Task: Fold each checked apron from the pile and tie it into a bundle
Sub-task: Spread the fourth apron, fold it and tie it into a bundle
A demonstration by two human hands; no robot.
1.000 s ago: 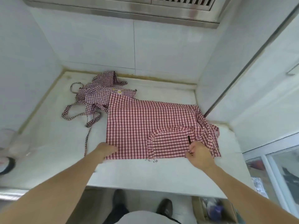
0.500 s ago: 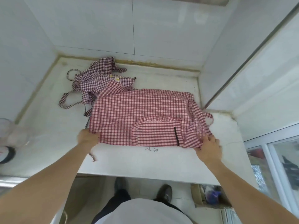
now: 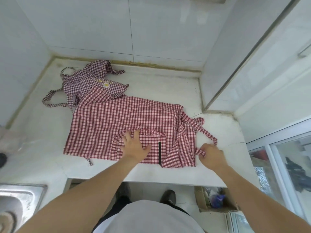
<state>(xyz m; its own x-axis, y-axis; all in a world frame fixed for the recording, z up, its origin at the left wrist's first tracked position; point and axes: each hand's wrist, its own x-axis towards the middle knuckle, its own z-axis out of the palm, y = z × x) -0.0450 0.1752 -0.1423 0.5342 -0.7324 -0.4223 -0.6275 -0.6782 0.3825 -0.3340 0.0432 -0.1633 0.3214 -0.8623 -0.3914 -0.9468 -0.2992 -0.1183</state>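
A red checked apron [image 3: 117, 121] lies spread flat on the white counter [image 3: 168, 84], its pocket with a black strip near the front edge. My left hand [image 3: 134, 145] presses flat on the pocket with fingers spread. My right hand [image 3: 211, 154] pinches the apron's tie strap [image 3: 204, 130] at the right side; the strap runs back toward the wall corner. A darker, purple checked apron [image 3: 90, 79] lies crumpled at the back left, partly under the red one, its straps trailing to the left.
Tiled walls close the counter at the back and both sides. A steel sink [image 3: 18, 199] sits at the lower left. A cardboard box [image 3: 213, 202] stands on the floor under the counter's right end. A glass door [image 3: 289, 165] is at the right.
My left hand has moved from the apron's left front corner to the pocket and flattened there. My right hand has taken hold of the tie strap at the right side.
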